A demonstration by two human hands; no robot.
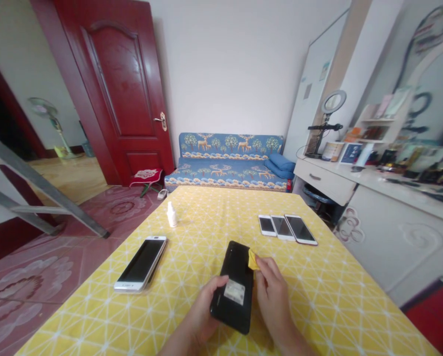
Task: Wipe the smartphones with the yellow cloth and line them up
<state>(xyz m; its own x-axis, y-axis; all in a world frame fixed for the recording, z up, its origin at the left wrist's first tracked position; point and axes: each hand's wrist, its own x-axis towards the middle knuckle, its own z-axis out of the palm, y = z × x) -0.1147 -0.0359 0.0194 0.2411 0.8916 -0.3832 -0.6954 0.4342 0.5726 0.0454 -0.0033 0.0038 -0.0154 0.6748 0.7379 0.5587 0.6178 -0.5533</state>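
A black smartphone (pixel 236 267) is held tilted above the table, its back with a whitish sticker facing me. My left hand (pixel 205 307) grips its lower left edge, thumb on the back and the other fingers hidden beneath. A small yellow cloth (pixel 253 259) is pinched in my right hand (pixel 273 296) and touches the phone's upper right edge. To the left lies a white-framed smartphone (pixel 141 264), which seems to rest on another. Three smartphones lie side by side at the right: a small one (pixel 267 225), a middle one (pixel 282 228) and a larger one (pixel 300 229).
A white spray bottle (pixel 172 215) stands upright at the table's far left. The yellow patterned tablecloth (pixel 214 212) covers the table. Beyond it is a blue patterned sofa (pixel 224 165). A white dresser (pixel 384 232) stands to the right, and a metal ladder (pixel 58 198) to the left.
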